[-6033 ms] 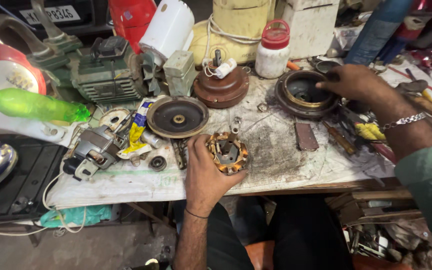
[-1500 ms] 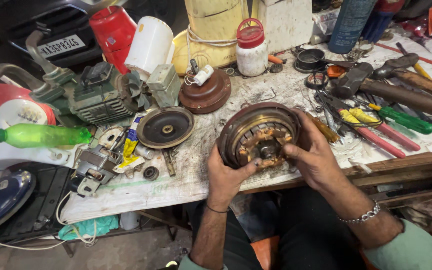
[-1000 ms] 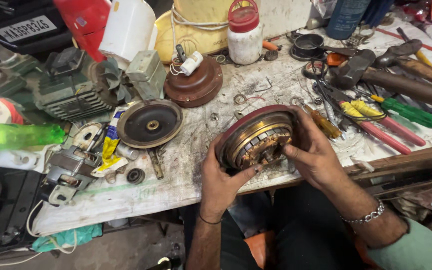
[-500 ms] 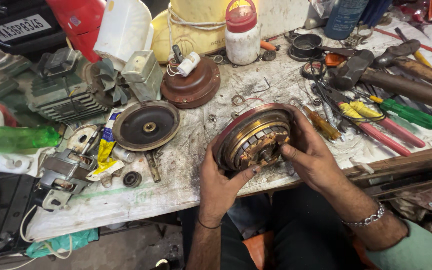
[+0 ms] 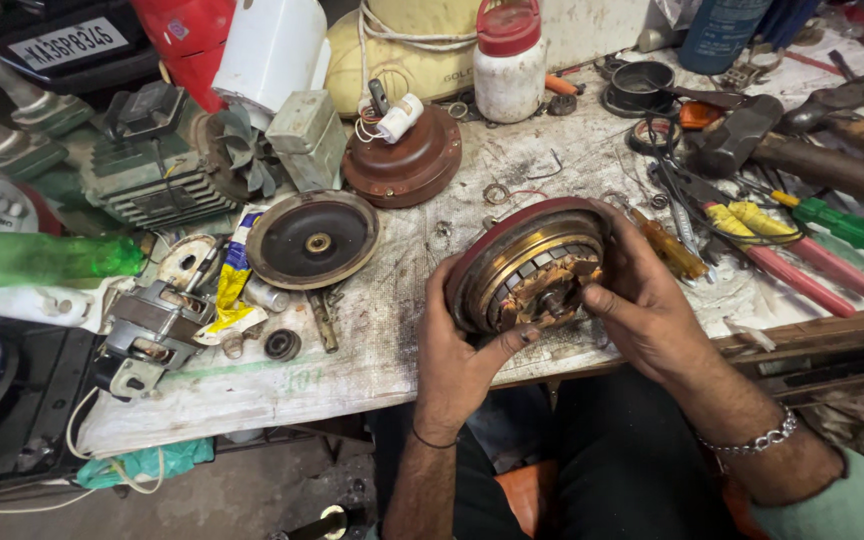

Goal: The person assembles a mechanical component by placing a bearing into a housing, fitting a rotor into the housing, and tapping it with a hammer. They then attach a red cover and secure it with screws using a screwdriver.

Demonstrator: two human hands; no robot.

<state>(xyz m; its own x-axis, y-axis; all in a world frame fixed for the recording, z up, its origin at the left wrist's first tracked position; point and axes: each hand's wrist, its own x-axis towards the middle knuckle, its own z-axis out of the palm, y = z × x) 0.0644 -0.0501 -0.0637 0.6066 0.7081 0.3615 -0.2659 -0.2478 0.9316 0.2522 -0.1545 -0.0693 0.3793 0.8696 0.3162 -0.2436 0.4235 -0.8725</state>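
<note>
Round dark-red metal motor housing with copper windings [image 5: 530, 268] tilted at worktop [image 5: 382, 330] front edge, bare patch left. Left hand [image 5: 462, 345] cups rim; right hand [image 5: 647, 300] fingertips pinch core. Red-handled pliers [image 5: 792, 275] crowd right.

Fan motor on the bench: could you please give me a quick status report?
Left hand and right hand both grip fan motor, tilted at bench edge. Windings face the camera. Pliers lie just right, clear.

**Hidden and cut off**

The left hand [image 5: 457, 350] covers the motor's [image 5: 527, 275] near-left rim; the right hand [image 5: 647, 305] hides its right side. A green bottle [image 5: 42, 258] and hammer handle [image 5: 842, 170] run past the picture's edges. The bench's [image 5: 282, 385] far edge lies buried under clutter.
</note>
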